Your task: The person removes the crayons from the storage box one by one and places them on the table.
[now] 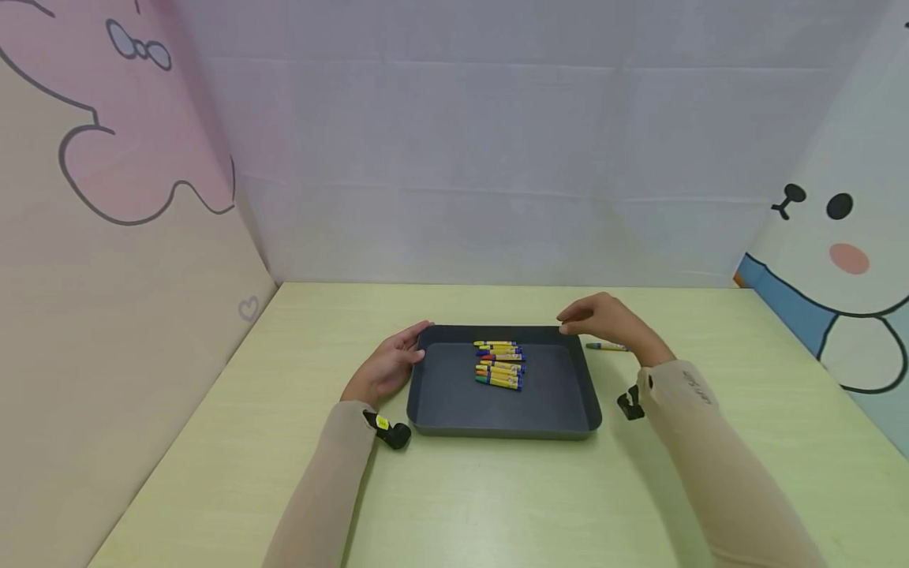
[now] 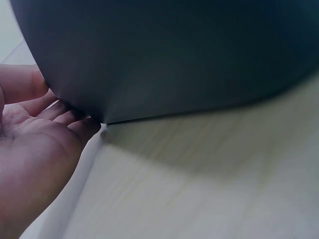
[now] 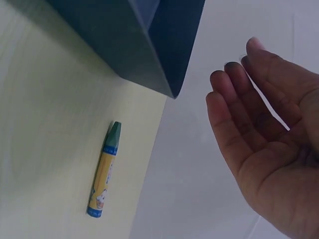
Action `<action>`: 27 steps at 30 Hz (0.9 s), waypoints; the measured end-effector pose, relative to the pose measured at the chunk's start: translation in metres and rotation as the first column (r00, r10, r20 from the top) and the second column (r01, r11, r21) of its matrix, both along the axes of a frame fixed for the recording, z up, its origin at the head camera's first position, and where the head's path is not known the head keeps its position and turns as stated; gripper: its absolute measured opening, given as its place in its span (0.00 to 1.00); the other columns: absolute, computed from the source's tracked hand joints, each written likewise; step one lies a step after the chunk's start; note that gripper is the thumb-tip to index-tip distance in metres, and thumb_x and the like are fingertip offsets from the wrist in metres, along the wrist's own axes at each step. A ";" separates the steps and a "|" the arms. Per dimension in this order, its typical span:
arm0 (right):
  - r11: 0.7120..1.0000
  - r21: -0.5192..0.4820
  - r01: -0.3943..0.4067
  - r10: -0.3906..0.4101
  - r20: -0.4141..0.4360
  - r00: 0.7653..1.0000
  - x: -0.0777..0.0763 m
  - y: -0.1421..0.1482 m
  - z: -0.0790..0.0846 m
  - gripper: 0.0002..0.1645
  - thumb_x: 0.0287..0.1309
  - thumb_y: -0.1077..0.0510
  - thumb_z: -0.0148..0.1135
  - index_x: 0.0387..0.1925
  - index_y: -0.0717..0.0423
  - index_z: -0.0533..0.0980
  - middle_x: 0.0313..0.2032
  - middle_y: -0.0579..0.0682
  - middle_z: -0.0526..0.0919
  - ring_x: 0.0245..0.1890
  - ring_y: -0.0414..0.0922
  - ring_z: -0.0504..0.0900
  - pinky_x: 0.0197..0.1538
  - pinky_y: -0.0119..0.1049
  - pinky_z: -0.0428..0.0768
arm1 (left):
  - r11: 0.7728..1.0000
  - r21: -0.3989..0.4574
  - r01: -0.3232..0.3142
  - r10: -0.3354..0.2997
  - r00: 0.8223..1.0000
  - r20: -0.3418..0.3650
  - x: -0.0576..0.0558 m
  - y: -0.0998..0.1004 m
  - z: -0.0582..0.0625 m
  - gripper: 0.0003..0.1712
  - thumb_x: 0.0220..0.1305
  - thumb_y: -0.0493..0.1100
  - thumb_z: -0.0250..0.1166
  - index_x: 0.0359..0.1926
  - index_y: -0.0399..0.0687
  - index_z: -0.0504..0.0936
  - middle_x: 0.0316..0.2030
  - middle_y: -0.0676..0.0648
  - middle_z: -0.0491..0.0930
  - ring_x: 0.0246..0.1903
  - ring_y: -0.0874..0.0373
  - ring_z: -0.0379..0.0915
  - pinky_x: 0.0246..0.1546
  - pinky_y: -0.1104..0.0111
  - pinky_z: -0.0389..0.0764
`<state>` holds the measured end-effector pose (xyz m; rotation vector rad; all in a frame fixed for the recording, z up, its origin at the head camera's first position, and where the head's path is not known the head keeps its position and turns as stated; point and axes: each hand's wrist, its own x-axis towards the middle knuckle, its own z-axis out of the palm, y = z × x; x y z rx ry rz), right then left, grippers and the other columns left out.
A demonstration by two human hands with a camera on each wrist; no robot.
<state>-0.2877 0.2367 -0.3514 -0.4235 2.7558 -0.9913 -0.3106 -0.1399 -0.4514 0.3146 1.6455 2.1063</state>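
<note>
A dark grey rectangular tray [image 1: 454, 410] sits on the table, with several yellow-wrapped crayons [image 1: 500, 368] lying side by side in its middle. My left hand [image 1: 387, 367] grips the tray's left side near the back corner; in the left wrist view its thumb and fingertips meet the tray's dark wall [image 2: 149, 64]. My right hand [image 1: 604, 319] is raised by the back right corner, fingers loosely bent and nothing visible between them. On the table to the right of the tray lies a single green-tipped crayon [image 3: 103, 174], below that hand and apart from it.
The pale yellow-green table [image 1: 490, 505] extends around the tray. A whitish cloth wall [image 1: 497, 173] rises at its back edge, and printed cartoon panels stand at the left [image 1: 142, 315] and right [image 1: 838, 276].
</note>
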 end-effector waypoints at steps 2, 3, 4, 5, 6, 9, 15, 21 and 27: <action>1.000 -0.001 -0.014 0.014 0.025 1.000 -0.001 -0.005 0.002 0.22 0.63 0.54 0.61 0.54 0.62 0.78 0.51 0.60 0.82 0.52 0.57 0.79 0.55 0.53 0.76 | 1.000 0.009 0.000 0.000 1.000 0.002 0.000 0.000 0.000 0.39 0.64 0.21 0.46 0.75 0.40 0.49 0.77 0.49 0.36 0.75 0.58 0.26 0.54 0.79 0.63; 1.000 0.000 -0.020 0.020 0.036 0.999 -0.002 -0.008 0.002 0.22 0.63 0.54 0.61 0.54 0.62 0.78 0.51 0.60 0.82 0.52 0.57 0.79 0.55 0.53 0.76 | 1.000 0.012 0.000 0.000 1.000 0.003 0.000 0.000 0.000 0.39 0.64 0.21 0.46 0.75 0.40 0.49 0.77 0.49 0.36 0.75 0.58 0.26 0.54 0.79 0.63; 1.000 0.001 -0.027 0.027 0.046 0.999 -0.002 -0.010 0.002 0.22 0.63 0.54 0.61 0.54 0.63 0.78 0.52 0.60 0.82 0.52 0.57 0.80 0.55 0.52 0.76 | 1.000 0.012 0.001 -0.001 1.000 0.002 0.000 0.000 0.000 0.39 0.64 0.21 0.46 0.75 0.40 0.49 0.77 0.48 0.36 0.75 0.58 0.26 0.53 0.79 0.63; 0.999 0.003 -0.032 0.032 0.055 0.998 -0.003 -0.012 0.002 0.22 0.62 0.54 0.61 0.54 0.62 0.78 0.52 0.60 0.82 0.52 0.56 0.80 0.55 0.52 0.76 | 1.000 0.014 0.002 -0.002 1.000 0.002 0.000 0.000 0.000 0.39 0.65 0.21 0.46 0.75 0.40 0.49 0.77 0.48 0.36 0.75 0.57 0.26 0.53 0.79 0.63; 0.999 0.004 -0.040 0.040 0.061 0.997 -0.004 -0.015 0.002 0.22 0.62 0.54 0.61 0.54 0.63 0.78 0.51 0.60 0.82 0.52 0.56 0.80 0.55 0.52 0.76 | 1.000 0.013 0.001 -0.001 1.000 0.003 0.000 0.000 0.001 0.39 0.65 0.21 0.47 0.75 0.41 0.49 0.77 0.49 0.36 0.75 0.58 0.26 0.52 0.80 0.64; 0.999 -0.002 -0.054 0.054 0.081 0.995 -0.006 -0.021 0.001 0.22 0.61 0.54 0.62 0.54 0.63 0.78 0.51 0.59 0.82 0.50 0.54 0.81 0.54 0.50 0.77 | 1.000 0.012 0.000 -0.001 1.000 0.004 0.001 0.000 0.001 0.40 0.65 0.22 0.47 0.75 0.41 0.49 0.77 0.49 0.36 0.75 0.57 0.26 0.52 0.81 0.65; 0.996 -0.024 -0.084 0.086 0.123 0.989 -0.010 -0.031 -0.003 0.22 0.60 0.55 0.63 0.52 0.63 0.79 0.51 0.59 0.82 0.50 0.52 0.81 0.54 0.49 0.77 | 1.000 0.013 -0.002 0.002 1.000 0.012 0.002 0.000 0.002 0.40 0.65 0.21 0.46 0.75 0.42 0.48 0.77 0.49 0.36 0.75 0.57 0.27 0.53 0.80 0.64; 0.993 -0.037 -0.112 0.116 0.165 0.979 -0.012 -0.041 -0.009 0.19 0.59 0.57 0.64 0.51 0.62 0.80 0.50 0.57 0.83 0.49 0.51 0.82 0.55 0.50 0.77 | 1.000 0.012 -0.012 0.012 1.000 0.012 0.002 0.000 0.001 0.39 0.65 0.21 0.45 0.75 0.42 0.49 0.77 0.49 0.36 0.75 0.57 0.27 0.52 0.81 0.66; 0.991 -0.022 -0.133 0.135 0.194 0.972 -0.015 -0.051 -0.016 0.19 0.58 0.59 0.65 0.50 0.62 0.81 0.47 0.56 0.85 0.47 0.49 0.83 0.54 0.48 0.78 | 1.000 0.018 -0.009 0.009 1.000 0.008 0.002 -0.001 0.000 0.40 0.64 0.21 0.47 0.75 0.42 0.49 0.77 0.49 0.38 0.75 0.57 0.29 0.54 0.78 0.65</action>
